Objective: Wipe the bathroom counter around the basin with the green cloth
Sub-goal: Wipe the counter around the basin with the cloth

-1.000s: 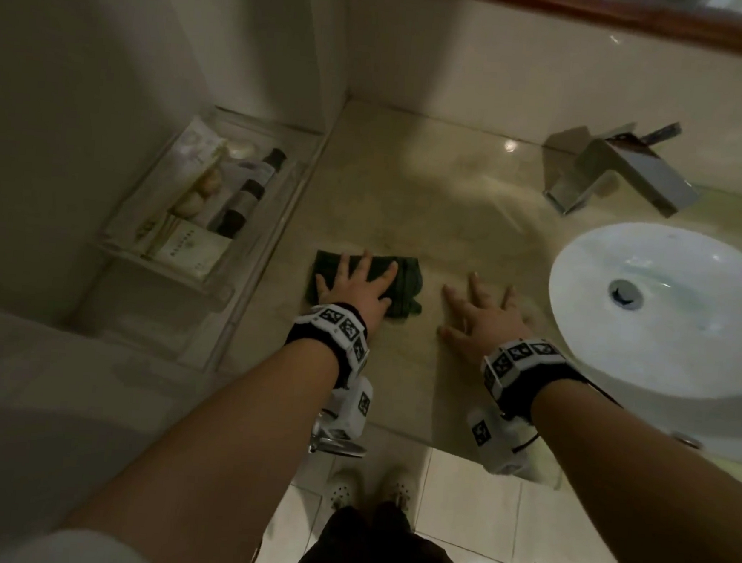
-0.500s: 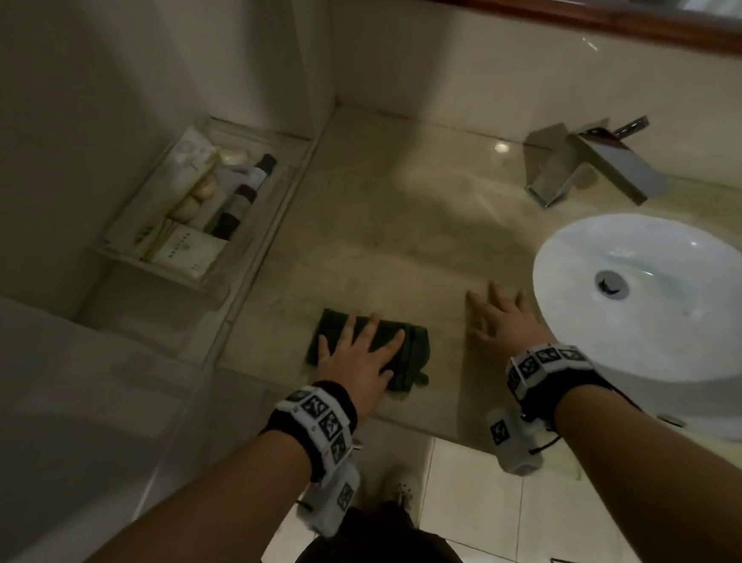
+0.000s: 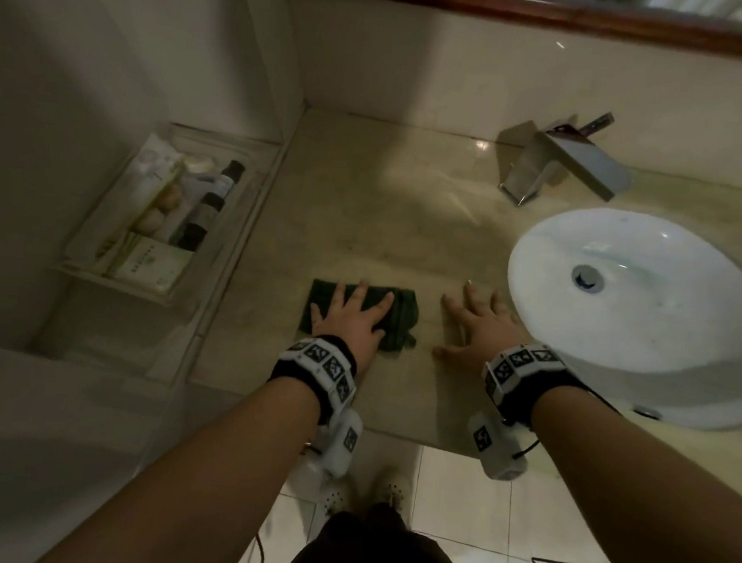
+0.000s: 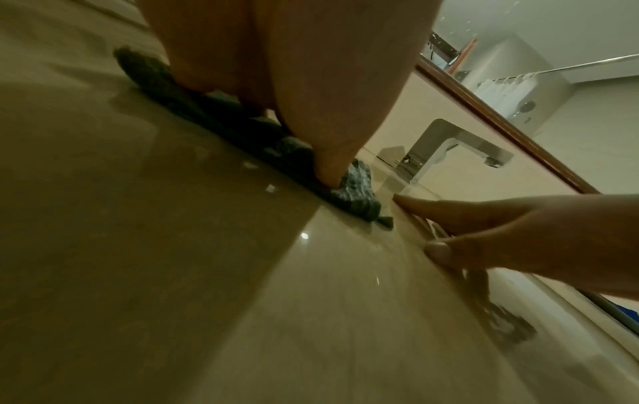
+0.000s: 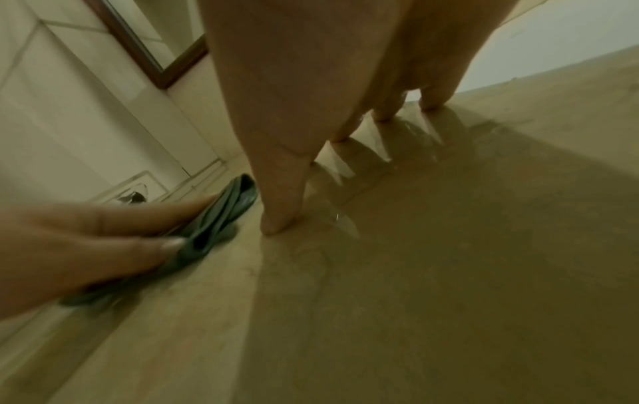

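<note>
The folded green cloth [image 3: 397, 323] [image 4: 356, 188] [image 5: 221, 213] lies flat on the beige stone counter [image 3: 387, 220], left of the white oval basin [image 3: 634, 302]. My left hand [image 3: 348, 319] presses down on the cloth with straight, spread fingers; the palm hides most of it. My right hand [image 3: 476, 325] rests flat on the bare counter between the cloth and the basin's rim, fingers spread, holding nothing. In the right wrist view its fingertips [image 5: 276, 227] touch the glossy surface.
A chrome tap [image 3: 560, 163] stands behind the basin by the back wall. A clear tray [image 3: 94, 273] of toiletry bottles and packets sits on a lower ledge at the left. The counter's front edge is just behind my wrists, with tiled floor below.
The left hand slid the cloth toward the counter's front edge and has since pushed it a little away from that edge. The right hand stayed flat beside the basin.
</note>
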